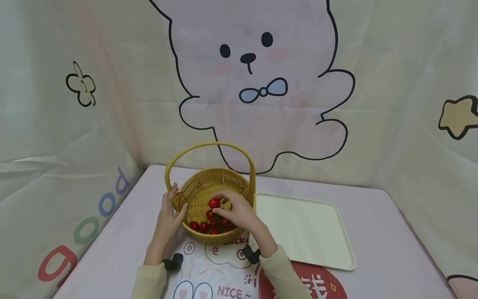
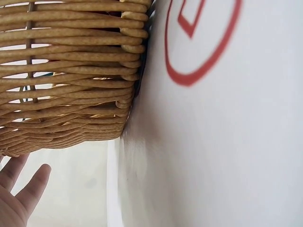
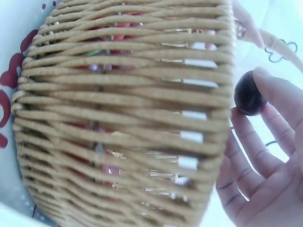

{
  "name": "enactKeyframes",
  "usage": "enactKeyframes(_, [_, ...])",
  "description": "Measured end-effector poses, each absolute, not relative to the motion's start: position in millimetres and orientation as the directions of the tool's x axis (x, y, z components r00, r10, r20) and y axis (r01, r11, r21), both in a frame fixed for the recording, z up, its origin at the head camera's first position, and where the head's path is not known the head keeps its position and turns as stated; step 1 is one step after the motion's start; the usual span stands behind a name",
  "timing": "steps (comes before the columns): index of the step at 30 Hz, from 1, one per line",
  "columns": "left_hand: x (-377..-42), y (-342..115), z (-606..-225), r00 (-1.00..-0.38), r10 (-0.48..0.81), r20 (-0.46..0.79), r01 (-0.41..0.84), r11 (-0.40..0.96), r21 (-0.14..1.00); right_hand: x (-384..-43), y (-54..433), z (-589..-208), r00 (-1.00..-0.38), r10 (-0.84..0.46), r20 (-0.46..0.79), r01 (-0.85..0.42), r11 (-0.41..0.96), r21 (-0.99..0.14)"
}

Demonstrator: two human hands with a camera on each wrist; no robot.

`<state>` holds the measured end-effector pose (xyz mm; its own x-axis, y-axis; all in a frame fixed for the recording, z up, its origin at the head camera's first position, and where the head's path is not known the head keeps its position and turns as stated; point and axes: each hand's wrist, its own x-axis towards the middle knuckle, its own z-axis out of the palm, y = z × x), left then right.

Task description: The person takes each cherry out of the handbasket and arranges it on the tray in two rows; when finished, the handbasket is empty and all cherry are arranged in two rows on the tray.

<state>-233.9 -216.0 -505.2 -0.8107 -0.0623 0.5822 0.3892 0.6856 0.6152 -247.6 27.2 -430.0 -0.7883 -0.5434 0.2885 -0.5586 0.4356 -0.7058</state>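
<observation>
A yellow wicker basket (image 1: pixel 201 182) with a tall arched handle stands on the table, red cherries (image 1: pixel 203 227) gathered at its near side. Between right thumb and fingertips a cherry (image 1: pixel 214 203) is pinched above the others. That right hand (image 1: pixel 237 211) reaches over the basket from the right; in the right wrist view the cherry (image 3: pixel 249 93) looks dark, just beyond the wicker rim. My left hand (image 1: pixel 168 218) holds the basket's left rim by the handle base, thumb over the edge and fingers outside. Only some left fingers (image 2: pixel 34 187) show below the wicker in the left wrist view.
A pale rectangular tray (image 1: pixel 302 232) lies to the right of the basket. The tablecloth (image 1: pixel 209 270) carries printed drawings and lettering. Cloth walls with a cartoon animal (image 1: pixel 257 124) close off the back and sides.
</observation>
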Motion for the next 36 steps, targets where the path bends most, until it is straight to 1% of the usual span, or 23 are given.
enactKeyframes(3, [-234.4, -216.1, -505.9, -0.805, -0.054, 0.591, 0.401, 0.686, 0.608, -245.3, 33.4, -429.9, -0.805, -0.508, 0.307, -0.546, 0.432, -0.718])
enactKeyframes(10, [-233.3, -216.0, -506.0, -0.806, -0.052, 0.59, 0.401, 0.685, 0.608, -238.8, 47.9, -427.8, -0.813, -0.44, 0.383, -0.562, 0.416, -0.715])
enactKeyframes(18, [-233.3, -215.1, -506.6, -0.814, -0.059, 0.578, 0.39, 0.682, 0.619, -233.8, 68.2, -428.4, -0.832, -0.376, 0.408, -0.549, 0.458, -0.699])
enactKeyframes(29, [-232.8, -213.3, -505.2, -0.814, -0.067, 0.577, 0.389, 0.674, 0.628, -231.4, 102.6, -434.7, -0.824, -0.316, 0.471, -0.566, 0.504, -0.652])
enactKeyframes(36, [-232.9, -213.7, -505.6, -0.817, -0.068, 0.573, 0.385, 0.674, 0.63, -232.5, 123.5, -437.0, -0.832, -0.262, 0.49, -0.546, 0.546, -0.635])
